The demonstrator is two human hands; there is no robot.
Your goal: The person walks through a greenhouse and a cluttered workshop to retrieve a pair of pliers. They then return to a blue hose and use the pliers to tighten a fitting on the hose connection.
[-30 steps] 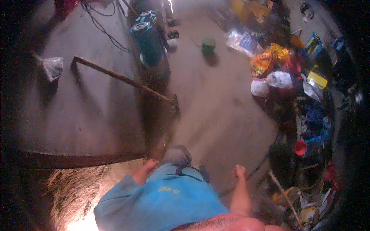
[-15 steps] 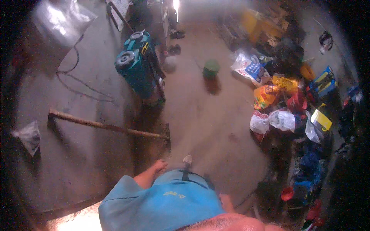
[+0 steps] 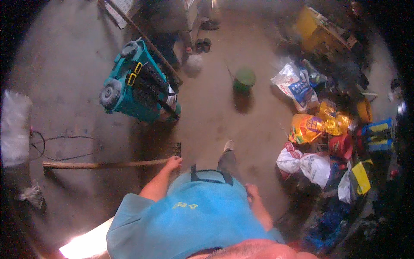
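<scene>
While the person stands on the concrete floor (image 3: 241,129) and looks down, the left hand (image 3: 174,163) is closed around the near end of a long wooden handle (image 3: 103,164), which lies almost flat and runs away to the left. At the hand, a dark toothed head (image 3: 176,149) seems to belong to this tool, so I judge it is a rake or a similar floor tool; the blur does not let me be sure. The step in hand looks like taking hold of the tool to drag or lift it. The next move would need a firm hold and a swing that keeps the far end low.

Going from the left: a white sack (image 3: 15,129) lies at the edge, and a black cable (image 3: 64,149) curls on the floor just above the handle, near enough to catch it. Beyond that stands a teal wheeled machine (image 3: 138,88), close to the tool head, with a long pole (image 3: 146,41) leaning over it. In the middle the floor is open up to a green bucket (image 3: 244,80), and this is the best room for moving.

The right hand (image 3: 252,191) hangs at the hip; whether its grip is spread or pressed together I cannot tell. To the right, bags (image 3: 308,162) and a yellow crate (image 3: 317,28) crowd the floor.
</scene>
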